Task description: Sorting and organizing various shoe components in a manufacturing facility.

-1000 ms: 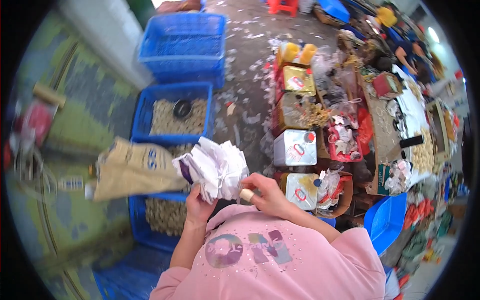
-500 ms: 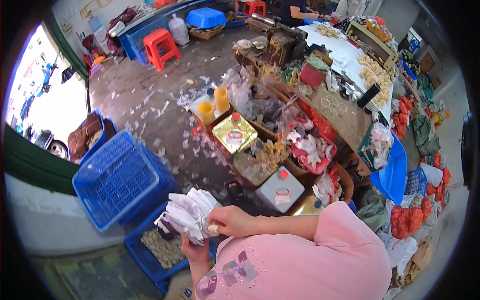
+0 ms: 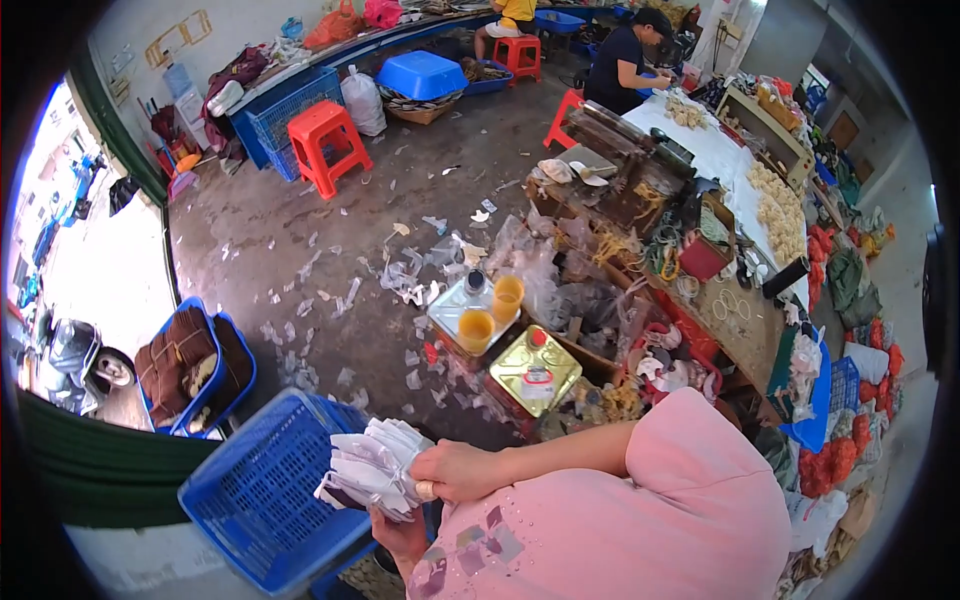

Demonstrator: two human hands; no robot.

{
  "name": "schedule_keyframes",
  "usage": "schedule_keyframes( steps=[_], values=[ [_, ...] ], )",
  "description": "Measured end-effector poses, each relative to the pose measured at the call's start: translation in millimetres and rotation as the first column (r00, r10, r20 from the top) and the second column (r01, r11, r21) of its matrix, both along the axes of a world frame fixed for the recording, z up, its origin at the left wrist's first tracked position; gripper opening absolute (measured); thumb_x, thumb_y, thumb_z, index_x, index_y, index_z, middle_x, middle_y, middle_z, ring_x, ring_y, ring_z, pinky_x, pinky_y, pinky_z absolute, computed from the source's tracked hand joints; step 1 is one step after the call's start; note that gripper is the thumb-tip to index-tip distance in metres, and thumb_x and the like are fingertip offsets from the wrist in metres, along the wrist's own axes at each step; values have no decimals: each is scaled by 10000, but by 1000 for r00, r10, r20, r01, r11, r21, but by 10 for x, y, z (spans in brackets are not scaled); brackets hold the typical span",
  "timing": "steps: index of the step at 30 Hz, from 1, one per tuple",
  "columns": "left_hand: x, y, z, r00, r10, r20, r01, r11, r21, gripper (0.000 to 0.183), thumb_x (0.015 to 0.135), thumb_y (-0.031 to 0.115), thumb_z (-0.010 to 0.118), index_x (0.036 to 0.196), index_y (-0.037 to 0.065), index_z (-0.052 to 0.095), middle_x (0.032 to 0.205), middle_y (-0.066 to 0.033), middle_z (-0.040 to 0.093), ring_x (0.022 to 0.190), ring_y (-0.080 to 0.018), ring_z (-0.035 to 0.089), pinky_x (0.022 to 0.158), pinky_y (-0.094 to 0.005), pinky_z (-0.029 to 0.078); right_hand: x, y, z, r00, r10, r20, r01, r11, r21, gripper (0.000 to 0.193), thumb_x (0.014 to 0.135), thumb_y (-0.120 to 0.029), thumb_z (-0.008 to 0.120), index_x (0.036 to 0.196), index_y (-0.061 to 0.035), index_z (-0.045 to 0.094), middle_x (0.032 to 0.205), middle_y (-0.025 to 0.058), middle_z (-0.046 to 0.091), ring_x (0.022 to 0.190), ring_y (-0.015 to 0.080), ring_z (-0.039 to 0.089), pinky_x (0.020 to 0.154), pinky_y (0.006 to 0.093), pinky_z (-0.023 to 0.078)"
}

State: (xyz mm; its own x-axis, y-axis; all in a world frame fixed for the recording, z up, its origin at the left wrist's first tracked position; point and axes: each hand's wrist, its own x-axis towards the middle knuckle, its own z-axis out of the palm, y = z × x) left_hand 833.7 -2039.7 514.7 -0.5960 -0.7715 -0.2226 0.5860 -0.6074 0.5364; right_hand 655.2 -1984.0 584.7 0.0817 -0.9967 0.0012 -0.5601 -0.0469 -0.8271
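In front of my chest is a thick bundle of flat white pieces (image 3: 375,462), thin and layered like cloth or paper, with a dark piece at its lower left edge. My left hand (image 3: 400,535) grips it from below, its fingers partly hidden behind the pieces. From the right, my right hand (image 3: 458,470) is closed on the bundle's side, a tan wrap around one finger. Just beyond and left of the bundle stands a blue perforated plastic crate (image 3: 270,480) with nothing visible in it.
Ahead are a gold metal can (image 3: 535,370) and two yellow cups (image 3: 490,310). Scraps litter the floor (image 3: 300,250). A red stool (image 3: 328,150) stands farther back. A cluttered workbench (image 3: 725,300) is at right, where a person in dark clothes (image 3: 625,65) sits at the far end.
My view has tilted up and turned left, so the far people show more and the lower blue tray is mostly out of sight. Both hands still hold the bundle, slightly turned.
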Motion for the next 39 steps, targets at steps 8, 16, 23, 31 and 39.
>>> schedule_keyframes(
  steps=[8,16,23,31,39],
  values=[
    [-521,-1994,110,982,-187,-9,187,980,66,500,864,380,461,1266,83,447,1225,-93,521,1132,-257,488,954,-438,369,-504,-1663,196,997,-61,-39,61,998,9,153,845,-198,478,831,-56,534,858,89,537,857,259,535,746,404,356],
    [-1272,-3073,138,980,-197,25,191,971,145,483,870,380,450,1258,94,459,1219,-83,528,1113,-250,503,945,-425,385,-1212,-2717,240,997,-29,78,26,999,43,196,882,-230,453,825,-55,521,853,79,519,867,244,504,751,386,321],
    [-2284,-3815,201,990,-142,4,138,969,205,473,868,357,437,1245,74,470,1187,-79,549,1081,-244,526,921,-419,409,-2335,-3502,352,961,122,246,-123,992,-13,228,895,-253,447,798,-55,503,872,78,471,881,224,472,773,387,298],
    [-3735,-4632,399,978,-207,42,193,958,213,476,881,395,393,1231,86,486,1146,-101,573,1043,-267,553,899,-435,432,-3702,-4088,655,913,178,366,-126,979,-161,218,873,-215,479,772,-22,481,854,86,436,860,240,442,801,393,289],
    [-5248,-5515,174,791,-609,49,569,764,304,503,823,385,417,1210,76,506,1151,-103,570,1051,-285,540,900,-430,428,-4883,-4405,700,940,-16,341,112,958,-264,217,872,-187,481,754,-6,459,872,101,430,883,262,408,798,400,291]
  ],
)
